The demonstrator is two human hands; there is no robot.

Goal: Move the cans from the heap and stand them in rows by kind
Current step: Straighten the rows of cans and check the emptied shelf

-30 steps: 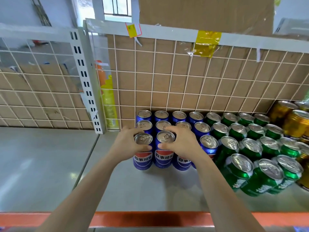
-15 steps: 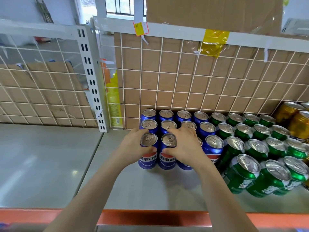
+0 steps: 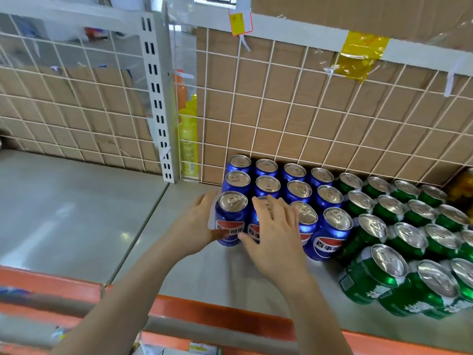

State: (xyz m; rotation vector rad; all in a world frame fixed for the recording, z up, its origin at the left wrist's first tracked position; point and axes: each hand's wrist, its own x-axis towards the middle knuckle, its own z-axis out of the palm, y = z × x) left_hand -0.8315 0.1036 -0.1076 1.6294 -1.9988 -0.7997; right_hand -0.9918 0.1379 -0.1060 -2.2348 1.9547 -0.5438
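On a grey metal shelf [image 3: 76, 213] edged by an orange front rail [image 3: 217, 316], blue aluminium cans [image 3: 298, 188] printed with the red, white and blue Pepsi globe and the Chinese characters 百事可乐 stand upright, four across and three deep, against a white wire grid [image 3: 307, 111] backed with brown cardboard [image 3: 284, 97]. A person's left hand [image 3: 199, 226] wraps round the front-left blue can [image 3: 231, 219], thumb low on its label. The right hand [image 3: 276, 234] lies with fingers spread and fairly straight over the neighbouring blue can [image 3: 253, 230], thumb touching its front. Just to the right stand rows of green aluminium cans [image 3: 407, 234], their white lettering too small to read, with gold cans [image 3: 463, 185] at the frame's edge. Yellow tape [image 3: 358, 57] and a red-bordered yellow tag [image 3: 240, 23] cling to the rail above. A yellow bottle [image 3: 188, 144] stands behind the grid, beside a slotted white upright [image 3: 158, 111].
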